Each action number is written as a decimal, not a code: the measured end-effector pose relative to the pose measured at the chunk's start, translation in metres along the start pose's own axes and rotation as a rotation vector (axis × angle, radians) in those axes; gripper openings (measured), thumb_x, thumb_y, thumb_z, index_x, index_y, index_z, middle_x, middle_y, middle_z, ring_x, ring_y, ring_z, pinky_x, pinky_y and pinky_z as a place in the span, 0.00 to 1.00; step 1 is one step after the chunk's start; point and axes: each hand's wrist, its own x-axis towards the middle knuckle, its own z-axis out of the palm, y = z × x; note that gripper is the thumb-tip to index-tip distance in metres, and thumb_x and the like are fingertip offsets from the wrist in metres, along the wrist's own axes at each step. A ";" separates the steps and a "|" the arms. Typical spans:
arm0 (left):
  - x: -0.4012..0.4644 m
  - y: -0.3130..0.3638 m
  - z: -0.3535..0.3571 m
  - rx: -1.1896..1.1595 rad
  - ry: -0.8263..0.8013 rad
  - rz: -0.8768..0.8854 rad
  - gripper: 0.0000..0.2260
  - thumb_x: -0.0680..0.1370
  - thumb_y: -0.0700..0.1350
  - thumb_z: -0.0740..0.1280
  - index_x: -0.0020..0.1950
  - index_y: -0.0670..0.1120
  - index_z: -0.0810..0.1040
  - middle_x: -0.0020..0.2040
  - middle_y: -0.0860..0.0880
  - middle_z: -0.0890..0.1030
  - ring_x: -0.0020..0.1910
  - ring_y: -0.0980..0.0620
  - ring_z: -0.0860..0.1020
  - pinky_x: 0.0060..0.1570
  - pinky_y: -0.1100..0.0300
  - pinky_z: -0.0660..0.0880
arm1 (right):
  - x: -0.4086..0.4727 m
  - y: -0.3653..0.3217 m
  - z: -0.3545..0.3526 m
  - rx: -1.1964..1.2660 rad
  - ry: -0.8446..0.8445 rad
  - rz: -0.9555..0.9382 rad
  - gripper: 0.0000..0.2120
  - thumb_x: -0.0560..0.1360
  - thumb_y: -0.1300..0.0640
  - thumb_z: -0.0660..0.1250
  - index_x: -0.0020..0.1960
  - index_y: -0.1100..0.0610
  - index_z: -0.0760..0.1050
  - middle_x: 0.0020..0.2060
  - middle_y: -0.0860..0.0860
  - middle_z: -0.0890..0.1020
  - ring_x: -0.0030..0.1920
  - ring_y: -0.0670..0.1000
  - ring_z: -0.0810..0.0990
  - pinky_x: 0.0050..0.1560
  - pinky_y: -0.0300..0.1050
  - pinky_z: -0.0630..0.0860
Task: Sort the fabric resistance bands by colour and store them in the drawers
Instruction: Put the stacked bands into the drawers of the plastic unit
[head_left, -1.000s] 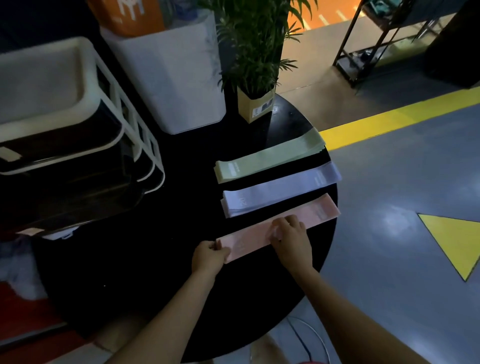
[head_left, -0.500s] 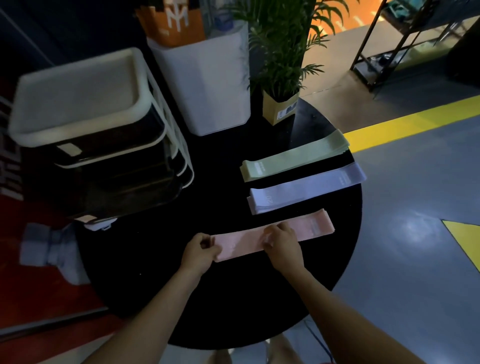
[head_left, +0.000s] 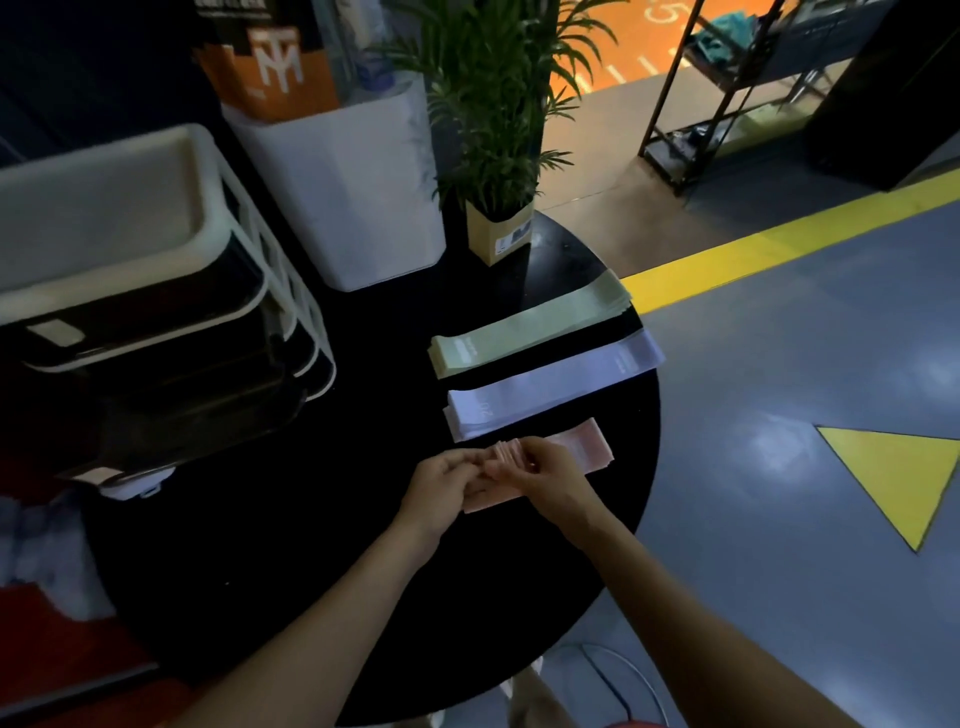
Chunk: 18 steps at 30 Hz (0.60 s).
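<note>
We recorded 3 stacks of fabric resistance bands lying side by side along the right edge of the round black table (head_left: 322, 561). The green bands (head_left: 530, 325) lay farthest from us, with their right end reaching the table's right edge. The lilac bands (head_left: 550, 387) lay next, just beside the green ones and apart from them, their right end overhanging the edge slightly. The pink bands (head_left: 589, 447) lay nearest us, just below the lilac stack.

Both hands met over the left part of the pink stack. The left hand (head_left: 441, 486) had its fingers curled around the stack's left end, which was lifted and doubled over toward the middle. The right hand (head_left: 545, 475) pinched the same folded portion from the right side. The stack's right end stayed flat on the table.

The drawer unit (head_left: 171, 332), white-framed with dark drawers, stood at the table's left edge; all drawers we could see looked closed. A potted palm (head_left: 498, 156) in a tan sleeve stood at the far edge, and a white bin (head_left: 358, 192) stood just beside it to the left, whether on the table or behind it we could not tell.
</note>
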 end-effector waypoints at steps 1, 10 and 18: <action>0.002 0.000 0.006 0.029 -0.015 0.007 0.13 0.79 0.34 0.56 0.52 0.43 0.79 0.42 0.47 0.83 0.39 0.57 0.82 0.36 0.70 0.76 | 0.002 0.003 -0.005 -0.024 0.056 0.006 0.10 0.73 0.56 0.70 0.42 0.64 0.75 0.32 0.51 0.72 0.33 0.46 0.70 0.35 0.40 0.65; 0.041 -0.032 0.021 0.462 0.323 -0.027 0.11 0.74 0.42 0.70 0.54 0.46 0.72 0.55 0.46 0.74 0.48 0.53 0.74 0.47 0.62 0.69 | 0.015 0.041 -0.048 -0.290 0.302 0.006 0.11 0.75 0.59 0.66 0.38 0.63 0.70 0.36 0.58 0.74 0.37 0.54 0.76 0.34 0.40 0.66; 0.052 -0.046 0.038 0.439 0.317 -0.094 0.20 0.71 0.42 0.73 0.60 0.41 0.71 0.57 0.45 0.77 0.53 0.47 0.77 0.49 0.60 0.71 | 0.019 0.066 -0.060 -0.443 0.456 0.085 0.11 0.75 0.54 0.67 0.54 0.58 0.73 0.52 0.53 0.72 0.53 0.54 0.72 0.50 0.47 0.73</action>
